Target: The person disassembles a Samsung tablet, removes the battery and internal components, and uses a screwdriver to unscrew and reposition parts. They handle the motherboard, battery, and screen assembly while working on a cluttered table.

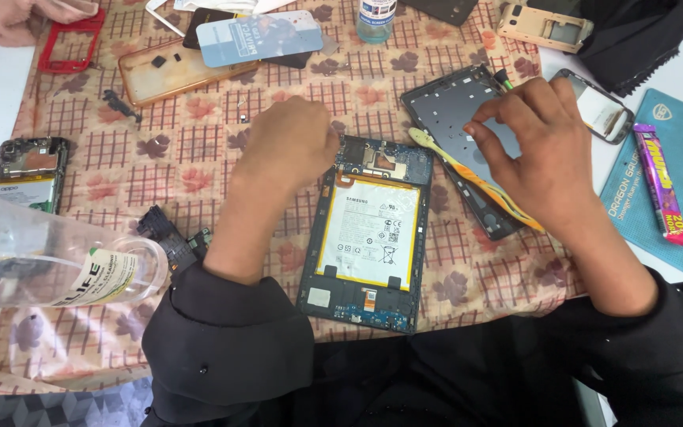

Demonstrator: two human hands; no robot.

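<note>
An opened tablet [369, 237], battery exposed, lies on the cloth-covered table [199, 158]. The left hand [290, 142] rests curled at its top edge; the right hand [543, 154] pinches a dark back panel [452, 111] beside it. A clear plastic bottle [41, 253] lies sideways, contents unclear.

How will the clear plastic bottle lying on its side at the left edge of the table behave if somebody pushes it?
The clear plastic bottle lies on its side and is round, so it would probably roll across the patterned tablecloth. It looks nearly empty, so it is likely light and easy to shift. Its thin clear wall may dent if squeezed.
</note>
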